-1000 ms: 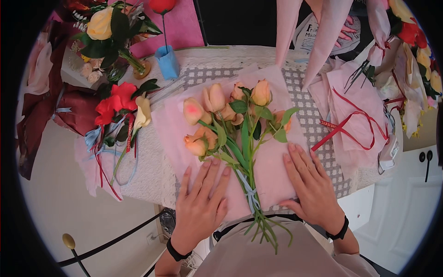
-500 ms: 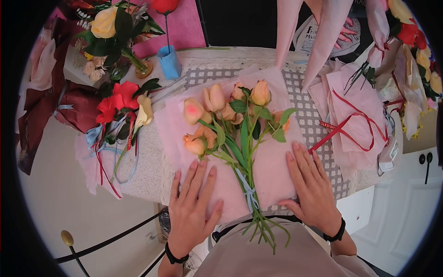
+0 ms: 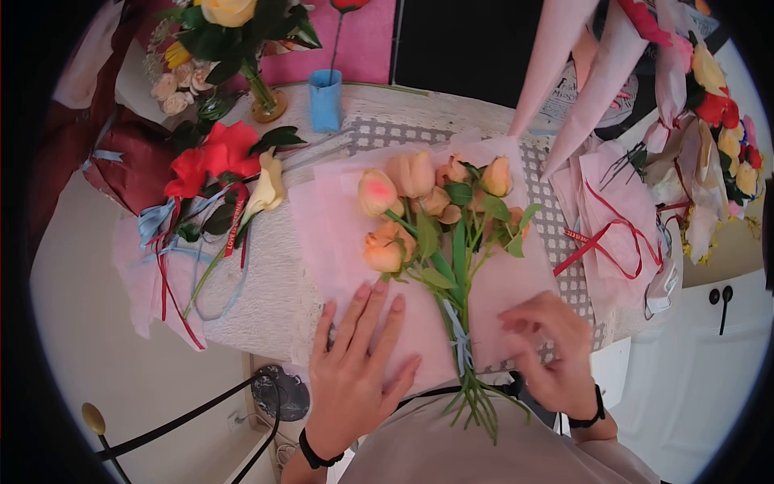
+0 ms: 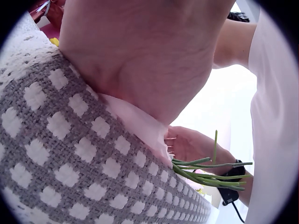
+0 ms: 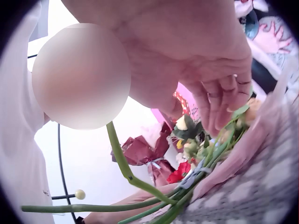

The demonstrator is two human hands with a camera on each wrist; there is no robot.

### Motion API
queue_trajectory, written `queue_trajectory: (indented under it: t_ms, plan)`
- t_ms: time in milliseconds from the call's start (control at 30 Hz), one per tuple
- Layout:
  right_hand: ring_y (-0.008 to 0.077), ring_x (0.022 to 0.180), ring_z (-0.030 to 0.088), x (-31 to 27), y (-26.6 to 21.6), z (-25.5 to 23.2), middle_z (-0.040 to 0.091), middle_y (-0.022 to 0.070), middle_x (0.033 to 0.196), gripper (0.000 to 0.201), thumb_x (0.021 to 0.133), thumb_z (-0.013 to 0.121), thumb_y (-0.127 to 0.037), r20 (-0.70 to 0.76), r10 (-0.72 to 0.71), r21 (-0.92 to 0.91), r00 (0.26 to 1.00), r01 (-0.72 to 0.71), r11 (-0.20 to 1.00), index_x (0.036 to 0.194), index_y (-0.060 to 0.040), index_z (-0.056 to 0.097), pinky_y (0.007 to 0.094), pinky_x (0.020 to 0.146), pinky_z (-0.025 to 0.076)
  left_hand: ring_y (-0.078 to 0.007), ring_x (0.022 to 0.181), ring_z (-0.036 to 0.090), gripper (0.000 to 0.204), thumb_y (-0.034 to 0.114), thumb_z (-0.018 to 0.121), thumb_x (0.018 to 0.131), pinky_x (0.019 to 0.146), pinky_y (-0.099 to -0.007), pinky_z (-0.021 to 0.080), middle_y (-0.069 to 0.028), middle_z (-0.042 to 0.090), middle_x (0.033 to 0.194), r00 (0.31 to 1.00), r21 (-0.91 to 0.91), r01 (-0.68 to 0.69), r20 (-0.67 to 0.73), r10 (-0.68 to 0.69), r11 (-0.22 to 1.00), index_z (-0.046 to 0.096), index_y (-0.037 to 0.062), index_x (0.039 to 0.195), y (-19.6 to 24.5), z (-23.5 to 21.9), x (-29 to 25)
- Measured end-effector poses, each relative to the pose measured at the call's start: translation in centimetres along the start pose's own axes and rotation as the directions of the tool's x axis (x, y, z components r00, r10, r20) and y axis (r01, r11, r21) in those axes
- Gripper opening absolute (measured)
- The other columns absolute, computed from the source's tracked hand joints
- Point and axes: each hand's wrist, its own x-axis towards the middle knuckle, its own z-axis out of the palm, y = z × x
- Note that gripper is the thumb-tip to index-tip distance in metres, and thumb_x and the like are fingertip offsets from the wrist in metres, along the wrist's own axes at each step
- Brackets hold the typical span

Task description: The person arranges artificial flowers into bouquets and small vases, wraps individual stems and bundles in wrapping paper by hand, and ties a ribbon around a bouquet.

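A bunch of peach roses and tulips (image 3: 411, 173) with green leaves lies on layered pink tissue paper (image 3: 330, 234). Pale blue ribbon (image 3: 461, 343) ties its stems, whose ends stick out past the near edge of the paper. My left hand (image 3: 352, 379) rests flat on the tissue, left of the stems, with fingers straight and spread below the lowest rose. To the right of the ribbon, my right hand (image 3: 555, 355) is raised over the paper with its fingers loosely bent. Nothing shows between its fingers in the right wrist view, where the stems (image 5: 180, 193) pass below the palm.
Red flowers (image 3: 218, 153), a cream calla lily (image 3: 268, 185) and ribbons lie on the left. A glass vase (image 3: 270, 105) and a blue cup (image 3: 326, 101) stand behind. Pink paper cones (image 3: 592, 89) hang at back right, above folded tissue (image 3: 601, 169) with red ribbon.
My right hand has lifted off the paper and bent its fingers, moving in toward the stems. My left hand still lies flat. The head view has shifted left.
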Motion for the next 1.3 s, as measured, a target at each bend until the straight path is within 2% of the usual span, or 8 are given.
queue_trajectory:
  t_ms: [100, 367, 533, 767, 1033, 1100, 1233, 1300]
  plan:
    - [0.0279, 0.068, 0.064, 1.6, -0.1, 2.4, 0.063, 0.0106, 0.078, 0.027, 0.083, 0.084, -0.016, 0.216, 0.074, -0.136, 0.974, -0.045, 0.990, 0.090, -0.0006, 0.063, 0.0365, 0.061, 0.050, -0.0364, 0.148, 0.046, 0.068, 0.033, 0.073, 0.091, 0.124, -0.0576, 0.026, -0.0203, 0.050, 0.159, 1.000, -0.017, 0.001, -0.005, -0.002, 1.000, 0.056, 0.0030, 0.150, -0.1, 0.0, 0.0]
    - [0.0176, 0.049, 0.053, 2.3, -0.1, 3.3, 0.055, 0.0055, 0.062, 0.037, 0.082, 0.089, -0.020, 0.198, 0.302, -0.134, 0.933, -0.279, 0.951, 0.074, -0.0025, 0.058, 0.0333, 0.050, 0.041, -0.0354, 0.149, 0.044, 0.068, 0.034, 0.074, 0.092, 0.123, -0.0571, 0.026, -0.0200, 0.049, 0.159, 1.000, -0.060, -0.010, -0.016, 0.009, 0.998, 0.056, 0.0021, 0.149, -0.4, -0.1, -0.1]
    - [0.0010, 0.061, 0.041, 1.2, 2.0, 2.3, 0.051, -0.0093, 0.069, 0.020, 0.094, 0.079, -0.009, 0.274, 0.488, 0.411, 0.828, -0.560, 0.719, 0.084, -0.0025, 0.064, 0.0233, 0.054, 0.029, -0.0351, 0.149, 0.044, 0.068, 0.034, 0.074, 0.092, 0.123, -0.0568, 0.027, -0.0194, 0.048, 0.160, 1.000, -0.057, -0.004, -0.005, 0.003, 0.998, 0.056, 0.0024, 0.149, -0.2, -0.5, 0.0]
    - [0.0011, 0.072, 0.047, -0.9, 3.2, 0.3, 0.059, -0.0076, 0.083, 0.015, 0.100, 0.074, -0.016, 0.155, 0.496, 0.739, 0.855, -0.433, 0.516, 0.098, -0.0029, 0.068, 0.0205, 0.064, 0.035, -0.0351, 0.149, 0.044, 0.067, 0.032, 0.075, 0.090, 0.124, -0.0560, 0.025, -0.0176, 0.047, 0.161, 1.000, -0.016, 0.002, -0.014, -0.002, 1.000, 0.057, 0.0039, 0.148, 0.4, -0.5, 0.1]
    - [0.0076, 0.076, 0.056, -3.6, 3.6, -0.5, 0.062, -0.0007, 0.086, 0.036, 0.093, 0.083, -0.034, 0.091, 0.392, 0.821, 0.915, -0.291, 0.490, 0.097, -0.0017, 0.067, 0.0242, 0.068, 0.043, -0.0388, 0.150, 0.042, 0.065, 0.030, 0.074, 0.090, 0.124, -0.0560, 0.027, -0.0198, 0.047, 0.160, 1.000, 0.021, -0.002, -0.011, 0.002, 1.000, 0.057, 0.0041, 0.147, 1.4, -0.8, 0.3]
    - [0.0043, 0.083, 0.052, -4.6, 3.4, -0.9, 0.059, -0.0051, 0.090, 0.013, 0.095, 0.078, -0.005, 0.091, 0.344, 0.803, 0.935, -0.273, 0.530, 0.097, -0.0023, 0.065, 0.0235, 0.076, 0.043, -0.0429, 0.147, 0.043, 0.062, 0.027, 0.073, 0.090, 0.122, -0.0534, 0.031, -0.0240, 0.050, 0.155, 0.986, -0.159, 0.015, -0.163, -0.041, 0.987, 0.057, 0.0040, 0.145, 2.4, -1.2, -0.1]
    - [0.0056, 0.067, 0.056, -5.5, 3.2, -0.5, 0.062, -0.0005, 0.078, 0.023, 0.089, 0.083, -0.005, 0.006, 0.153, 0.660, 0.988, -0.119, 0.742, 0.085, -0.0039, 0.061, 0.0236, 0.061, 0.044, -0.0385, 0.138, 0.052, 0.056, 0.010, 0.077, 0.088, 0.117, -0.0489, 0.039, -0.0246, 0.056, 0.145, 0.970, -0.348, -0.042, -0.237, -0.044, 0.937, 0.059, -0.0013, 0.140, 5.8, -2.5, -1.4]
    - [0.0066, 0.059, 0.055, -5.8, 2.3, -0.4, 0.063, 0.0011, 0.075, 0.028, 0.085, 0.087, -0.006, -0.020, 0.093, 0.618, 0.995, -0.061, 0.784, 0.082, -0.0046, 0.060, 0.0236, 0.054, 0.041, -0.0306, 0.132, 0.057, 0.050, 0.010, 0.073, 0.092, 0.112, -0.0413, 0.043, -0.0205, 0.061, 0.138, 0.976, -0.813, -0.005, -0.131, -0.174, 0.583, 0.059, -0.0022, 0.138, 7.3, -1.0, -2.6]
